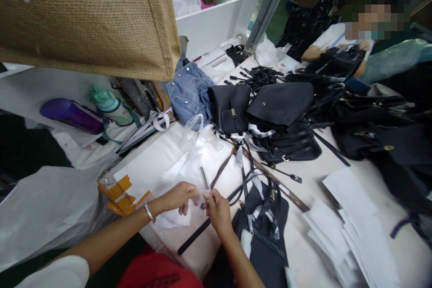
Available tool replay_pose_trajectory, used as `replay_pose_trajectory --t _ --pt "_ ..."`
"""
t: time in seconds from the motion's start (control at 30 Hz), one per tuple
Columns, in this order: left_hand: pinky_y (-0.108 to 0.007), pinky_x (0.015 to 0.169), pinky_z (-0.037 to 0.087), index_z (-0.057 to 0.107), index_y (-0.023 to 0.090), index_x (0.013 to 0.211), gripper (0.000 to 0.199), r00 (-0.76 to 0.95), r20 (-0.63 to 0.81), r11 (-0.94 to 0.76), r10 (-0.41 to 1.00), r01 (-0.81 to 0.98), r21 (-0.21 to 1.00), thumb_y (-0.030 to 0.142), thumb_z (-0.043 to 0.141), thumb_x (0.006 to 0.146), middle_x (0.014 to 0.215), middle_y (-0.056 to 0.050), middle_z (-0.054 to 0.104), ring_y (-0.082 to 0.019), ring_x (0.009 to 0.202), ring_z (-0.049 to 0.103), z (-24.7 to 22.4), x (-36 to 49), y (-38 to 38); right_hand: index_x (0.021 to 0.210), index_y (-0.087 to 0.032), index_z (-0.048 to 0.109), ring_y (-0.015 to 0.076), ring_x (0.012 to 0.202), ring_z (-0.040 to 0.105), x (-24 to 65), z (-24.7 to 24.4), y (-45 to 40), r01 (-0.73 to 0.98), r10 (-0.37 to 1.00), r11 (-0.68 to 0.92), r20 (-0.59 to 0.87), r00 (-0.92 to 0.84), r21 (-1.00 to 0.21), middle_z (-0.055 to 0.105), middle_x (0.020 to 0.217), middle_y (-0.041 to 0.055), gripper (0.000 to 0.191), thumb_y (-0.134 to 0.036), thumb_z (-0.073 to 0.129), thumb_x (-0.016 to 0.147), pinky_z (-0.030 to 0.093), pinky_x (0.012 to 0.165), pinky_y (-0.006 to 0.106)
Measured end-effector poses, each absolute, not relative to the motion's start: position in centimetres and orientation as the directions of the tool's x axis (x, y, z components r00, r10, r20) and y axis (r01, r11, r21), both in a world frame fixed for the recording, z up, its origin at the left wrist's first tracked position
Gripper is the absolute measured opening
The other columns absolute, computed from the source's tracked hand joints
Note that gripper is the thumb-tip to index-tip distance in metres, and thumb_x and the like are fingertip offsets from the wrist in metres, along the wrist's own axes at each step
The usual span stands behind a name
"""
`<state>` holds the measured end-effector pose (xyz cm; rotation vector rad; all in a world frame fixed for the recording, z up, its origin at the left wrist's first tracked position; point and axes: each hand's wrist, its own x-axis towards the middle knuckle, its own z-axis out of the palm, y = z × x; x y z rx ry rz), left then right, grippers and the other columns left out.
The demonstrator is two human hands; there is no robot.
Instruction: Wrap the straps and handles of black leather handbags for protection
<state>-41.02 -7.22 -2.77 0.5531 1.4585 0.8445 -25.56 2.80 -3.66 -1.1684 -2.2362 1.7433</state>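
Film [203, 192], it seems, is pinched in my left hand [180, 195] and right hand [218, 211] near the strap [193, 236]; I'd keep it taut and smooth.

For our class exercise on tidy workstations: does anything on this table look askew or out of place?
Yes, mildly: white sheets at the right of the table lie fanned unevenly instead of squarely stacked, and orange strips lie at odd angles by its left edge. No spill is visible.

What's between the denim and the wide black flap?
Head view: a black bag with a gold clasp sits between the denim and the flap.
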Motion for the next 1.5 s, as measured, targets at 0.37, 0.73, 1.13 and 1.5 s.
replay_pose_trajectory --t 0.37,0.73,1.13,1.5 --pt "-0.019 0.035 0.039 0.062 0.014 0.086 0.032 -0.008 -0.639 0.622 0.769 -0.222 0.751 0.044 0.060 0.075 0.048 0.002 0.057 -0.015 0.037 0.056 -4.4 -40.3 -7.5 0.077 -0.021 0.053 0.0128 0.057 0.058 -25.1 -4.0 2.5 0.505 0.544 0.149 -0.355 -0.760 -0.850 0.062 0.062 -0.0027 0.013 -0.024 0.048 0.088 0.040 0.058 0.021" --pt "-0.017 0.032 0.033 0.055 0.016 0.075 0.024 -0.165 -0.603 0.595 0.781 -0.100 0.798 0.037 0.046 0.082 0.043 0.003 0.054 -0.012 0.033 0.051 -3.7 -40.1 -7.8 0.078 -0.021 0.054 0.0127 0.054 0.057 -25.3 -4.1 2.0 0.520 0.603 0.183 -0.322 -0.730 -0.835 0.060 0.059 -0.0030 0.018 -0.031 0.046 0.091 0.039 0.058 0.021" --pt "-0.019 0.034 0.036 0.054 0.017 0.088 0.024 -0.152 -0.578 0.551 0.801 -0.189 0.813 0.039 0.058 0.078 0.043 0.006 0.053 -0.012 0.033 0.050 -4.0 -40.2 -7.6 0.074 -0.022 0.049 0.0147 0.058 0.059 -25.7 -4.3 2.5 0.575 0.576 0.336 -0.320 -0.752 -0.746 0.061 0.061 0.0001 0.035 -0.044 0.034 0.095 0.035 0.056 0.021" --pt "-0.017 0.033 0.032 0.054 0.016 0.069 0.026 -0.208 -0.582 0.548 0.786 -0.201 0.812 0.038 0.052 0.082 0.039 0.004 0.051 -0.009 0.031 0.044 -5.0 -40.4 -8.0 0.080 -0.021 0.050 0.0104 0.049 0.049 -25.4 -5.2 1.6 0.437 0.492 -0.184 -0.467 -0.734 -0.880 0.051 0.061 -0.0053 0.024 -0.043 0.055 0.085 0.040 0.047 0.020"
